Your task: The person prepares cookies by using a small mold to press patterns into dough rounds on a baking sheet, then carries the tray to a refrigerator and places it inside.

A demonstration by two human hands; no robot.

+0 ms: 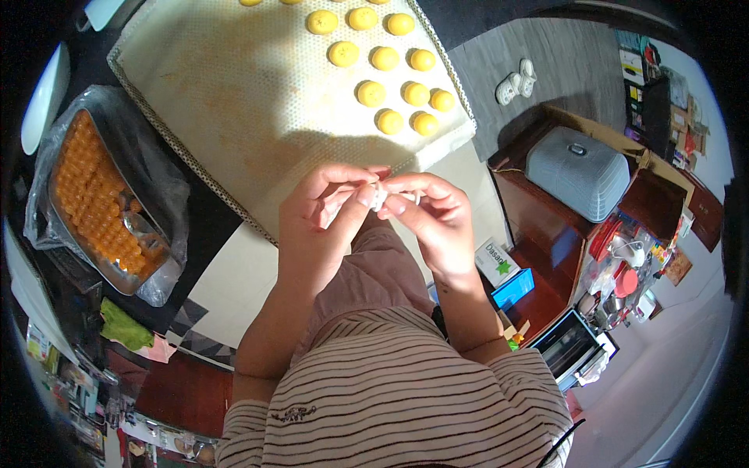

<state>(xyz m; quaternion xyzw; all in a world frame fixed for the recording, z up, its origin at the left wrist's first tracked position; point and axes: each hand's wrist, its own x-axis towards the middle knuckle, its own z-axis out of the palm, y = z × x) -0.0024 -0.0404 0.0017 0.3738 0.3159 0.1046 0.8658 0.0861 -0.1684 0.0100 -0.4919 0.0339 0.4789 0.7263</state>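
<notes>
My left hand [314, 222] and my right hand [446, 226] meet in front of my body, just past the near edge of a large tray. Thumbs and fingers of both are pinched together, tip to tip. A small whitish bit [379, 197] shows between the fingertips; what it is cannot be made out. The tray [211, 70] is lined with a pale, dotted mat. Several round yellow dough balls [371, 93] sit in rows on its right part, apart from my hands.
On the left, a metal pan [117, 285] inside a clear plastic bag [175, 203] holds several orange yolk-like balls [90, 187]. A green cloth [125, 326] lies nearer. To the right stand a grey-blue ridged box [577, 171] and a white carton [496, 264]. White shoes [516, 83] rest on the floor.
</notes>
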